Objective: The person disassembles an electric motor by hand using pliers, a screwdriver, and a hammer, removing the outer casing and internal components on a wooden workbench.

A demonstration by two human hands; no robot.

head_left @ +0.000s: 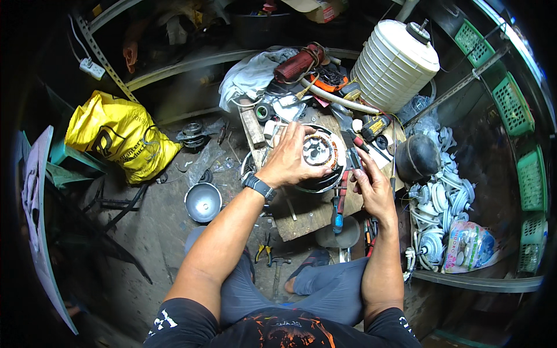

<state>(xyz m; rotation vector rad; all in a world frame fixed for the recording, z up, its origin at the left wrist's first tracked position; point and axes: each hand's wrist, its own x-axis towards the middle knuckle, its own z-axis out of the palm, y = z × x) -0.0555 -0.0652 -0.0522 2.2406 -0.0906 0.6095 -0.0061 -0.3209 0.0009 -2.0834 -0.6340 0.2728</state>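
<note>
A round electric motor [333, 155] with a ring of copper windings sits at the middle of the small wooden workbench [301, 217]. My left hand [284, 155] grips it from the left, thumb at the near rim and fingers along the far rim. To the right of the motor, my right hand [374, 188] has thumb and fingertips closed around a dark, slim tool [353, 158], whose kind I cannot make out. Just below the motor lies a hand tool with red and blue handles [338, 214]. A screwdriver with a red handle [359, 142] rests beyond my right fingertips.
A yellow-and-black power tool [376, 126] and a white ribbed tank [391, 66] stand at the far right. Pale motor parts [444, 200] crowd the right side. Leftward are a metal bowl [203, 202] and a yellow sack [125, 142]. Pliers [264, 250] and a hammer [278, 268] lie between my feet.
</note>
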